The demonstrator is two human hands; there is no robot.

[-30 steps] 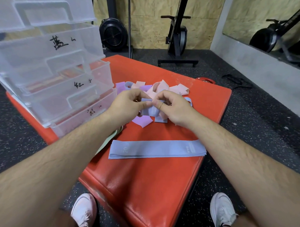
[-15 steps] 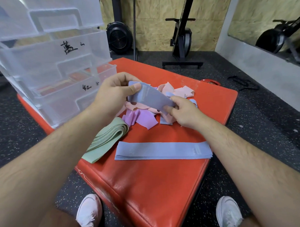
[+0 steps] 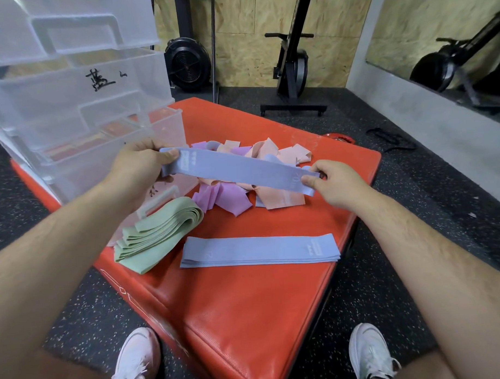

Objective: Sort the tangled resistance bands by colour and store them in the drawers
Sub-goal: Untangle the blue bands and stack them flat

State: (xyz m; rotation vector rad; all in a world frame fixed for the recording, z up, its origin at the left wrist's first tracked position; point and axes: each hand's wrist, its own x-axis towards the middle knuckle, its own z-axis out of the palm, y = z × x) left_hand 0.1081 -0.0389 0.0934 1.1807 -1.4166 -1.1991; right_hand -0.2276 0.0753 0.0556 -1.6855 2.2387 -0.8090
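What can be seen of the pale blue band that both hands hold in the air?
The pale blue flat fabric band is a flattened loop of woven-looking cloth, pulled straight and sloping down from left to right. Faint print shows near each end. The left hand pinches its left end, the right hand its right end. It hangs above the tangled pile of pink and purple bands; contact with them is unclear.

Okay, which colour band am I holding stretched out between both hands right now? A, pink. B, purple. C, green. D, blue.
D: the left hand and right hand each pinch one end of the blue band, held flat above the pink and purple tangle.
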